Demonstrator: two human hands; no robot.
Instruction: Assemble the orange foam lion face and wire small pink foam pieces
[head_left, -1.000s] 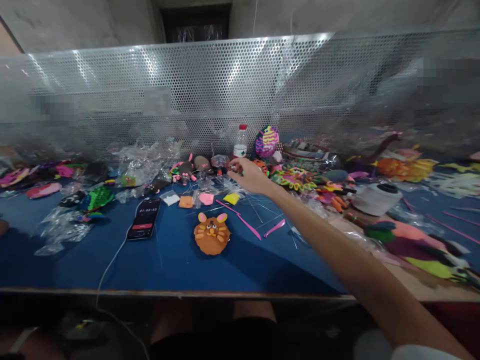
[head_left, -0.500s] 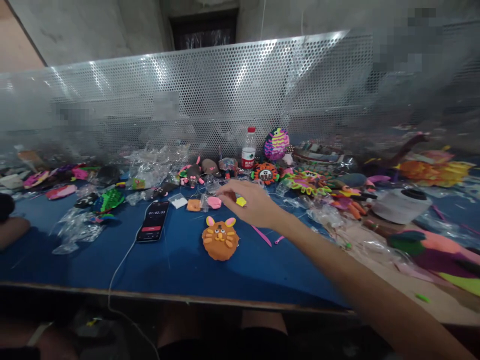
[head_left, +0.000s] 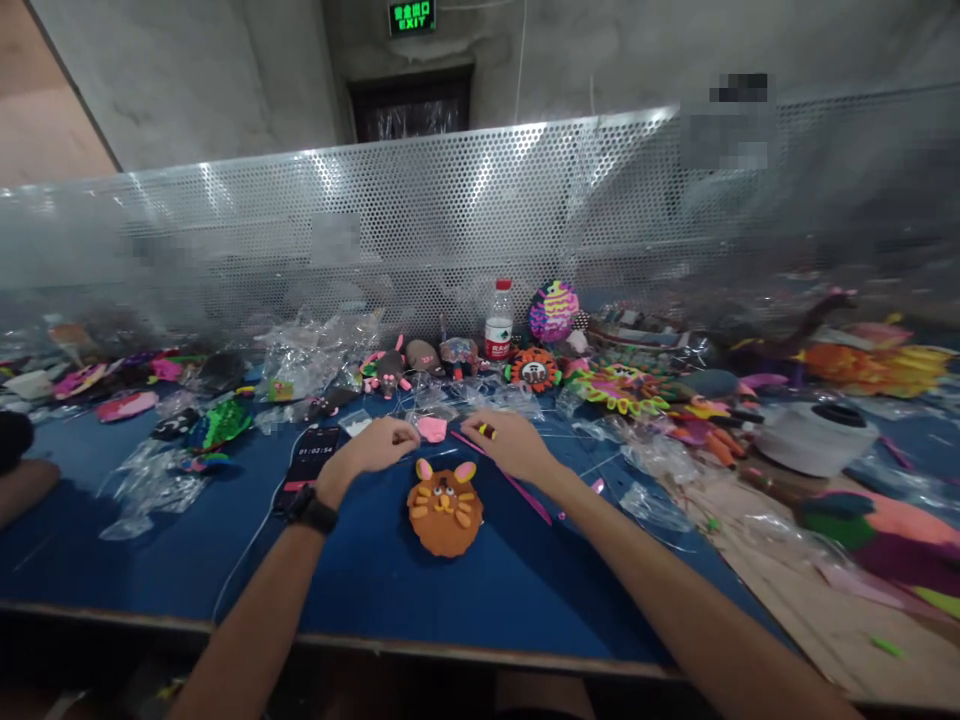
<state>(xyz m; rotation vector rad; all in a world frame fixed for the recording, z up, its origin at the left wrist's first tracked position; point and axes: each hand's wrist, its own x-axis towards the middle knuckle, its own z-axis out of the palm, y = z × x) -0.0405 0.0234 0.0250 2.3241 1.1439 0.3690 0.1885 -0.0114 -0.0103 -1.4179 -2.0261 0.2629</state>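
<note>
An orange clay animal face [head_left: 445, 507] with pink ears lies flat on the blue table [head_left: 360, 560] in front of me. My left hand [head_left: 379, 446], with a black watch on the wrist, rests just above and left of it, fingers curled near a small pink clay piece [head_left: 432, 428]. My right hand [head_left: 507, 443] sits above and right of the face, fingers curled, with a small yellow bit of clay [head_left: 484, 431] showing at its fingertips. A pink modelling stick [head_left: 517, 487] lies partly under that hand.
A phone [head_left: 311, 456] with a cable lies left of my left hand. Clear plastic wrappers, clay figures and a water bottle [head_left: 498, 322] crowd the back by the perforated metal screen [head_left: 450, 220]. A white tape roll [head_left: 814, 437] and more clay work fill the right side.
My right hand drew back from the far clutter to just above the clay face. My left hand came into view and settled beside it. The camera tilted up slightly.
</note>
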